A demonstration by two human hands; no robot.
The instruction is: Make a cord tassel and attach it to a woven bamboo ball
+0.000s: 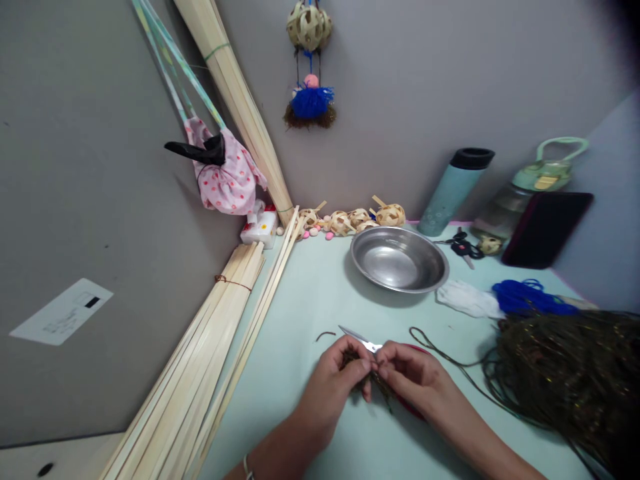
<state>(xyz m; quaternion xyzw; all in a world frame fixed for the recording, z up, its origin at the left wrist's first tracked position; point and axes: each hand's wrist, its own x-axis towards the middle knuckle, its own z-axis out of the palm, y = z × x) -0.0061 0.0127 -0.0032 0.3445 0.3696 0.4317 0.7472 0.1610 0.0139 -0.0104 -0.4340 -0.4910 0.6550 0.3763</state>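
Note:
My left hand (340, 377) is closed around a small bunch of dark brown yarn (350, 361). Fingertips of my right hand (413, 375) pinch the same bunch beside the left thumb, and a few strands hang below. Scissors (357, 335) with red handles lie on the table just beyond and partly beneath my hands; their blades point away to the left. A short brown yarn scrap (326, 335) rests near the blade tips. On the right, a big heap of brown yarn with glints of gold (565, 380) trails a looped strand (425, 340) toward my right hand.
A steel bowl (400, 260) stands ahead, with white yarn (470, 298) and blue yarn (530, 297) to its right. Bamboo strips (200, 360) lean along the left. Woven balls (390, 215), a tumbler (455, 193), a bottle (500, 207), keys (465, 248) and a phone (547, 230) line the back.

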